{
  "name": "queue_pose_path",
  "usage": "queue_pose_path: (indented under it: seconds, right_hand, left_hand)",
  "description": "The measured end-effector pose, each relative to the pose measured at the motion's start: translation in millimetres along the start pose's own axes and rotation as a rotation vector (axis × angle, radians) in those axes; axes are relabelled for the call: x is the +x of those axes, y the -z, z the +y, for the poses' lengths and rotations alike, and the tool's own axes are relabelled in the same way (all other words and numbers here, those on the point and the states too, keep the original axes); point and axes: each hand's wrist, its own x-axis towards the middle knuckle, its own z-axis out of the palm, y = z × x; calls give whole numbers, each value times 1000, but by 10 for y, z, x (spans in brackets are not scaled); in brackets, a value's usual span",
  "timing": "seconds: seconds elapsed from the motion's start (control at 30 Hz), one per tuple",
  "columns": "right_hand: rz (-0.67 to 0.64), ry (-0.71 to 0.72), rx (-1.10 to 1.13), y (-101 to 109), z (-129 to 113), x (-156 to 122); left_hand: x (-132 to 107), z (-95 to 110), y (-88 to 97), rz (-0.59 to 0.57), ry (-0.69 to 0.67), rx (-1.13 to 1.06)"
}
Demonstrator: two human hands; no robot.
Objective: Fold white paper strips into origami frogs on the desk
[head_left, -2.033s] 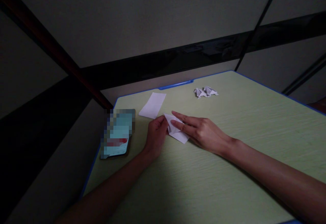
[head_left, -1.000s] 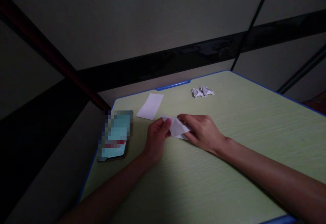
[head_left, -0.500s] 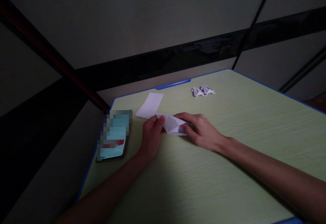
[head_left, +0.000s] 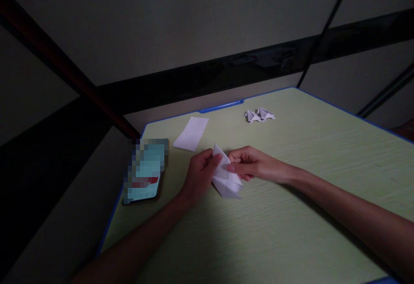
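Note:
A partly folded white sheet of paper is held between both hands above the table, its layered points hanging toward me. My left hand pinches its left edge, thumb on top and fingers behind. From the other side my right hand grips it, the thumb laid on the front face and the fingers curled at the back. Part of the paper is hidden under the thumbs. Beyond the hands lies a flat white paper piece. Farther back sit two small folded paper figures, side by side.
A phone with a lit, partly blurred screen lies at the table's left edge. The pale green table has a blue rim and a blue strip at its far edge. Cabinet-like panels stand close behind it.
The folded paper has turned so that its points now face down toward me. Both hands moved with it, and my right thumb shifted onto its front face.

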Motion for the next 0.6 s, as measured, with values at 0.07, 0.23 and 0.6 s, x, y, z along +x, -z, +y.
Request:
queue_pose_path:
  seconds: [0.07, 0.23, 0.6]
  right_hand:
    - [-5, -13, 14, -11, 10, 5]
    - [48, -58, 9, -57, 19, 19]
    - [262, 190, 15, -30, 19, -19]
  left_hand:
    - [-12, 2, -1, -3, -17, 46]
    - [-52, 13, -8, 4, -81, 187]
    - [-39, 14, -4, -135, -142, 354]
